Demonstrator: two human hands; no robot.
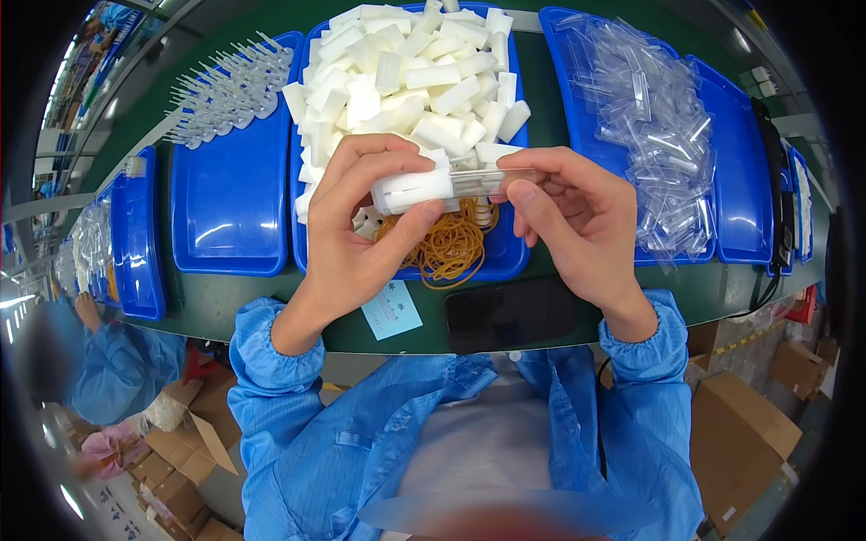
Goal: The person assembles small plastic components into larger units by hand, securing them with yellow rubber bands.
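Observation:
My left hand (pixel 361 216) grips a bundle of white foam blocks (pixel 410 191), with clear plastic showing along its lower edge. From the right, my right hand (pixel 577 203) pinches a clear plastic piece (pixel 474 184), long and narrow, between thumb and fingers. Its left end meets the foam blocks; whether it is inside them or only against them I cannot tell. Both hands are held above the front of a blue tray (pixel 505 260). Under them lies a heap of tan rubber bands (pixel 446 242), and behind them a big pile of white foam blocks (pixel 415 77).
Left stands a blue tray (pixel 225 207) with thin clear stemmed pieces (pixel 230 95) at its back. Clear plastic pieces (pixel 654 135) fill a right-hand tray (pixel 577 108). A black phone (pixel 510 316) and a light-blue paper (pixel 392 311) lie in front. Another person (pixel 108 361) sits far left.

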